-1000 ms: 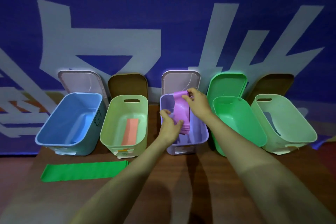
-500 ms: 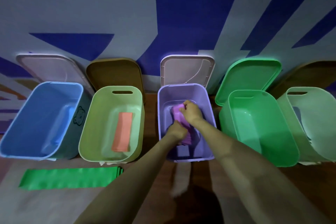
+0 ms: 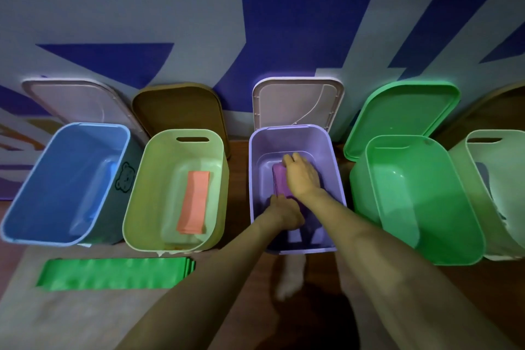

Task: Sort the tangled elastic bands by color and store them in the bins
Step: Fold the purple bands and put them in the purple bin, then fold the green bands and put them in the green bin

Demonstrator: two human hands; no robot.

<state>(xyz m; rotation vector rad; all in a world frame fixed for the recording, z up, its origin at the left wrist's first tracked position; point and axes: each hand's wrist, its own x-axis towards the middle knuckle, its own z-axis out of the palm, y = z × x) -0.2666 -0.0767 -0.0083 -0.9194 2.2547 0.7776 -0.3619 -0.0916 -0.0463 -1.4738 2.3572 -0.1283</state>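
Purple band (image 3: 279, 180) down in the purple bin (image 3: 335, 179), your right hand (image 3: 301, 176) flat on it, left hand (image 3: 284, 212) curled at its near end, grip unclear — green band (image 3: 113, 274) next, green bin (image 3: 454, 207).

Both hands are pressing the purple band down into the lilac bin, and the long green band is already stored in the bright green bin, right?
Not quite. In the head view the long green band still lies on the floor before the blue bin, not in the bright green bin.

Five bins stand in a row on the table (image 3: 71, 318). In the middle bin (image 3: 255, 179), both hands press a band (image 3: 279, 179). The bin (image 3: 136, 207) just left holds another band (image 3: 194, 202). A third band (image 3: 113, 274) lies before that bin.
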